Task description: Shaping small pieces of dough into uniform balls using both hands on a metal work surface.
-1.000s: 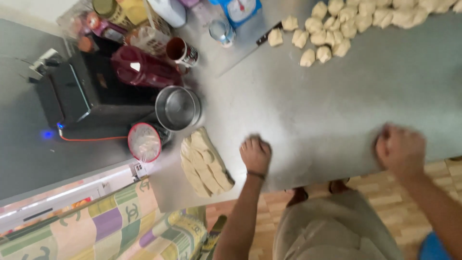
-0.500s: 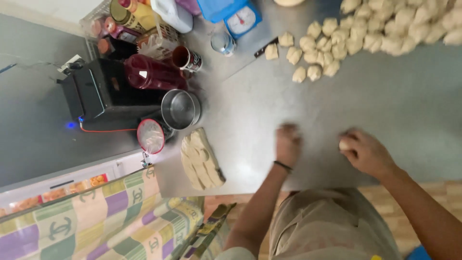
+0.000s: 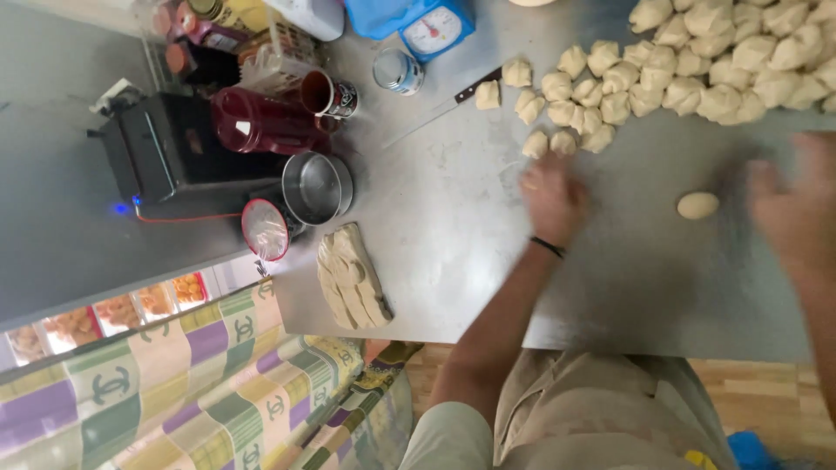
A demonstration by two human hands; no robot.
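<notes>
Steel table filling most of the view, seen from above, w/ a bare stretch in the middle, prob. kept as working room.

Left hand: pressing palm-down on the table, motion-blurred, dark wristband just behind it. Can't tell if covering a lump or lying flat & empty; fingers looking loosely curled, nothing showing past them.

Right hand: hovering low at the right edge, very blurred, fingers seeming spread & released, gripping nothing visible.

Dough ball: lying smooth & round btwn the two hands, nearer the right one, touching neither. Sitting apart from the rough stuff, prob. so finished & unfinished aren't mixing.

Dough pieces: heaping up along the far side, rough-cut & irregular, nearest ones just beyond the left fingertips, i.e. w/in easy reach.

Knife: lying flat at the heap's left end, blade pointing away from it, close to where cutting would be happening.

Further left: small tin, blue scale at the far edge, cup, red jug lying on a black box, steel pot, red-rimmed lid. All crowding the left end, prob. pushed aside.

Dough slab: resting by the near-left corner, scored into strips, well apart from both hands.

Checked cloth hanging below the table's left end.
</notes>
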